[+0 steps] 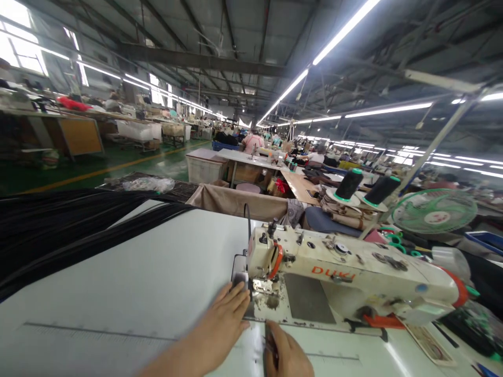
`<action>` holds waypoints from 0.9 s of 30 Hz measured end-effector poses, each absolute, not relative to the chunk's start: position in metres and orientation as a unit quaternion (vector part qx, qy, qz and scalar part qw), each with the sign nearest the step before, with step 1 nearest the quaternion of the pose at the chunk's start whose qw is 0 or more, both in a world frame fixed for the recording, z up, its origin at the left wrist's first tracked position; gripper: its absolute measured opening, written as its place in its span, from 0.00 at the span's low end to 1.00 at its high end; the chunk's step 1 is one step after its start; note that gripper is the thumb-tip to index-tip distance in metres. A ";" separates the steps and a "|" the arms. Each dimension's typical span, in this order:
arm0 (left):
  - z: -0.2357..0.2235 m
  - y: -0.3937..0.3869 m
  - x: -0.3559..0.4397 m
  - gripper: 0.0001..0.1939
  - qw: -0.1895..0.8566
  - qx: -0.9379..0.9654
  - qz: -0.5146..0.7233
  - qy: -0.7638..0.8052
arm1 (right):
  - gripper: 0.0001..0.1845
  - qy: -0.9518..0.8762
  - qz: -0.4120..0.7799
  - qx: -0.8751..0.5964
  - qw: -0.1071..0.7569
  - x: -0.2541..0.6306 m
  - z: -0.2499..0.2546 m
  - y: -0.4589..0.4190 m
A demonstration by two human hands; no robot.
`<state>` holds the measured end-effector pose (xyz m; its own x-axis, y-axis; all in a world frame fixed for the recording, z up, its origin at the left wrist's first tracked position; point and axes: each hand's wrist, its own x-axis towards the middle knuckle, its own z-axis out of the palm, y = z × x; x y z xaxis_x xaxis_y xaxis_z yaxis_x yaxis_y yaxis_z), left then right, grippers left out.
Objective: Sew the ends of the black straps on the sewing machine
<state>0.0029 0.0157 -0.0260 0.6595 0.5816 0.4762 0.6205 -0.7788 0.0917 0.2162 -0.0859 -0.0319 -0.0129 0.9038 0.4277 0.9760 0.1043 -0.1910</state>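
Observation:
My left hand (226, 322) lies flat with its fingers stretched out, fingertips on the metal plate (240, 280) at the left end of a sewing machine (334, 262). My right hand (290, 352) is at the bottom of the view, in front of the machine bed. Its fingers are curled against a narrow dark thing (270, 345), partly hidden by the hand, and I cannot make out its kind. The white sewing table (157, 283) carries both hands and has a printed ruler scale along its front.
Long black strips of fabric (70, 230) cover the table's far left. Behind the machine stand a cloth-lined bin (236, 201), black thread cones (349, 184) and a green fan (436, 214). An open tray (430, 343) is at the right. Other workstations and people fill the background.

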 end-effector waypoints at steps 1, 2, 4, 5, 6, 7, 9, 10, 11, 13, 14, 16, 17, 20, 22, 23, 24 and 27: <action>-0.021 0.014 0.003 0.26 0.031 -0.912 -0.237 -0.333 | 0.28 -0.712 -0.075 -0.657 0.235 0.217 -0.031 -0.088; -0.018 0.014 0.003 0.25 0.024 -0.914 -0.228 -0.335 | 0.26 -0.717 -0.070 -0.651 0.241 0.217 -0.030 -0.089; -0.012 0.015 0.004 0.25 0.016 -0.916 -0.211 -0.342 | 0.24 -0.722 -0.065 -0.643 0.246 0.217 -0.026 -0.091; -0.010 0.016 0.004 0.25 0.013 -0.916 -0.204 -0.346 | 0.23 -0.722 -0.065 -0.643 0.247 0.216 -0.024 -0.091; -0.008 0.017 0.004 0.25 0.010 -0.916 -0.198 -0.350 | 0.23 -0.721 -0.068 -0.644 0.249 0.216 -0.022 -0.091; -0.007 0.018 0.005 0.25 0.006 -0.916 -0.191 -0.352 | 0.22 -0.719 -0.071 -0.644 0.251 0.215 -0.020 -0.091; -0.004 0.021 0.005 0.24 -0.001 -0.917 -0.181 -0.356 | 0.21 -0.719 -0.077 -0.642 0.255 0.213 -0.018 -0.091; -0.002 0.021 0.005 0.24 -0.003 -0.916 -0.178 -0.359 | 0.21 -0.720 -0.081 -0.640 0.256 0.212 -0.017 -0.092; -0.001 0.022 0.005 0.23 -0.004 -0.915 -0.176 -0.362 | 0.21 -0.721 -0.085 -0.639 0.255 0.211 -0.016 -0.092; 0.002 0.023 0.005 0.23 -0.006 -0.914 -0.173 -0.367 | 0.21 -0.721 -0.095 -0.639 0.253 0.210 -0.015 -0.092; 0.004 0.023 0.006 0.23 -0.007 -0.913 -0.171 -0.370 | 0.20 -0.721 -0.101 -0.638 0.253 0.210 -0.015 -0.092; 0.007 0.024 0.006 0.23 -0.012 -0.912 -0.164 -0.376 | 0.20 -0.721 -0.110 -0.635 0.256 0.209 -0.015 -0.092; 0.008 0.024 0.006 0.23 -0.016 -0.911 -0.159 -0.379 | 0.20 -0.721 -0.115 -0.632 0.259 0.209 -0.015 -0.091; 0.010 0.024 0.007 0.25 -0.025 -0.909 -0.151 -0.388 | 0.19 -0.721 -0.126 -0.626 0.269 0.210 -0.016 -0.091; 0.009 0.024 0.008 0.26 -0.029 -0.908 -0.150 -0.390 | 0.19 -0.721 -0.131 -0.623 0.274 0.210 -0.017 -0.090; 0.009 0.024 0.008 0.27 -0.032 -0.908 -0.151 -0.390 | 0.19 -0.722 -0.131 -0.622 0.275 0.210 -0.017 -0.090; 0.009 0.024 0.008 0.27 -0.035 -0.907 -0.153 -0.390 | 0.19 -0.722 -0.132 -0.621 0.275 0.210 -0.017 -0.090; 0.009 0.027 0.007 0.26 -0.057 -0.904 -0.166 -0.390 | 0.18 -0.722 -0.131 -0.620 0.277 0.210 -0.016 -0.091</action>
<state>0.0072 0.0272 0.0095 0.6409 0.7238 0.2555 0.6857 -0.6895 0.2332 0.2096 -0.0906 -0.0164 -0.0779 0.8232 0.5623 0.9685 0.1964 -0.1533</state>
